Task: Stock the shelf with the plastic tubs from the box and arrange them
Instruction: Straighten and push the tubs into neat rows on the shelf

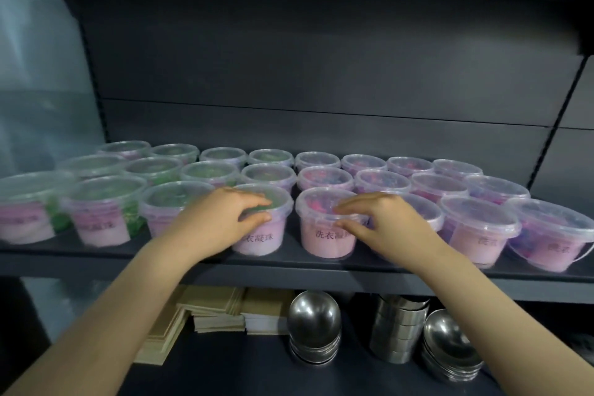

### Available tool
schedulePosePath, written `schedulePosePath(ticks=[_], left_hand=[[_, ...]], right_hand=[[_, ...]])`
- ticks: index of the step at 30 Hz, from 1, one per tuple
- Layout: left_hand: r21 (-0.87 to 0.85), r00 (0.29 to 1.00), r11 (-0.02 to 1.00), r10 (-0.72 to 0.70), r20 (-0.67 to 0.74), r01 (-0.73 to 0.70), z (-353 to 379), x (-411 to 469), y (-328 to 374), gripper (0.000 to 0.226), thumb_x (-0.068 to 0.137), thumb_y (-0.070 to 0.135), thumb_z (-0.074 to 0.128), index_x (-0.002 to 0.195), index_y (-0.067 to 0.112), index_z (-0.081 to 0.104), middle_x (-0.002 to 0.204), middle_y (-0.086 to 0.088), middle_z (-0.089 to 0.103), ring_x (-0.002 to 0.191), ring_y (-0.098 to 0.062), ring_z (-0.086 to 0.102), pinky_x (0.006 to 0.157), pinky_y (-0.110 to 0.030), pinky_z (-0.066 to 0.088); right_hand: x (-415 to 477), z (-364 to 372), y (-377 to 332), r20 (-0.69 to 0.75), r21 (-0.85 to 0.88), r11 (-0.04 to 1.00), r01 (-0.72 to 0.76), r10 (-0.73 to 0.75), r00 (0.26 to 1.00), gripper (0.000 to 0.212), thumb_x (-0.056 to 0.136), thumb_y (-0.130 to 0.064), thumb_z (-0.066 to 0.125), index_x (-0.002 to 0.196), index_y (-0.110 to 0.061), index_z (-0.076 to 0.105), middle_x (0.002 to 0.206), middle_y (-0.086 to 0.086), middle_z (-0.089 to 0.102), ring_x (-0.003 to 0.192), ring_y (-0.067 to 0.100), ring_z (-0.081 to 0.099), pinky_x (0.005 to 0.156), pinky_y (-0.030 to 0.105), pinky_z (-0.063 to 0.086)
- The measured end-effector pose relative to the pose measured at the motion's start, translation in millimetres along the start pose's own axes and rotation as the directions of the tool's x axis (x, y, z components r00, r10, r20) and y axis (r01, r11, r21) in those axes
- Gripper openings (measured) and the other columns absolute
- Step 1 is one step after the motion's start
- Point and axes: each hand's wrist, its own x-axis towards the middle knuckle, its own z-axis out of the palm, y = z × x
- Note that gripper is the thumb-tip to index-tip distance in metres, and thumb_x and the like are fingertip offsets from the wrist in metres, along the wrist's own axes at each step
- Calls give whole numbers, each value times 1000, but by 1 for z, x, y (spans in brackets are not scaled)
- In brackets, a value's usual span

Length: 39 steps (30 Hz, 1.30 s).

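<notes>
Head view: three rows of clear lidded plastic tubs (382, 180) fill the dark grey shelf (289, 264). The left hand (225, 215) grips a green-filled front tub (266, 238), the right hand (382, 219) a pink-filled front tub (321, 236). Seemingly only straightening remains.

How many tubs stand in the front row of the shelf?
8. Left to right: first tub, second, third, fourth gripped by the left hand, fifth gripped by the right hand, sixth partly behind that hand, seventh, eighth. None seems hidden.

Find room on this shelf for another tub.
Crowded: tubs three rows deep, rims nearly touching. Bare: the front shelf strip, and a gap between the green-filled tub your left hand grips and the pink-filled tub your right hand grips.
</notes>
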Motion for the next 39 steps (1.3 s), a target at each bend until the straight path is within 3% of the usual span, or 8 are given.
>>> schedulePosePath(ticks=[8,17,20,22,25,30,34,39], left_hand=[[94,998,994,-47,-35,50,-2,2,14,40,87,60,50,124,45,58,124,13,64,117,-15,55,93,-31,46],[128,998,991,-40,-47,46,1,-2,19,40,92,54,47,130,41,53,134,15,55,120,-11,51,91,-29,43],[-20,997,997,-71,-23,70,-1,-2,12,49,87,57,51,134,45,44,137,14,52,122,-9,49,94,-27,42],[-139,999,990,-33,-42,27,-3,-8,6,54,87,53,55,138,44,41,146,19,39,135,-4,35,107,-24,32],[-120,992,991,47,-114,-60,-14,-24,-12,50,90,45,55,138,40,42,146,26,22,140,6,10,113,-21,12],[-22,994,999,41,-105,-44,-54,-59,-85,50,87,55,52,135,40,49,141,23,36,137,1,26,112,-21,15],[-43,991,998,46,-123,-52,-85,-74,-150,57,80,63,57,127,31,59,130,19,50,125,-1,42,102,-3,16],[-52,997,996,71,-9,-72,-81,-73,-200,51,84,42,65,133,37,53,140,17,48,131,-3,41,112,-26,28]], right_hand=[[10,-5,2,86,59,994,-88,83,993,27,81,-44,70,104,-31,73,111,-18,68,102,-1,59,89,17,42],[8,-4,1,90,80,992,-95,88,992,23,81,-39,72,102,-31,70,108,-17,66,103,3,58,89,23,46],[15,-9,-1,149,61,994,-85,76,986,29,78,-43,70,104,-30,67,109,-15,64,105,7,58,92,28,46],[17,-8,-10,109,16,998,-54,52,993,44,75,-58,61,111,-33,65,113,-14,65,107,11,57,94,31,45],[17,4,-37,31,-2,1000,11,-11,999,56,76,-66,45,116,-33,65,118,-13,65,112,14,56,99,38,43],[36,32,-100,21,64,993,100,-102,995,50,81,-57,49,115,-26,69,116,-9,69,112,13,60,100,34,44],[62,63,-157,35,52,993,103,-105,994,52,83,-56,48,120,-25,67,120,-6,68,113,16,60,99,34,46],[86,94,-202,18,20,999,44,-44,999,43,86,-47,61,124,-25,65,124,-4,66,117,17,58,100,33,45]])
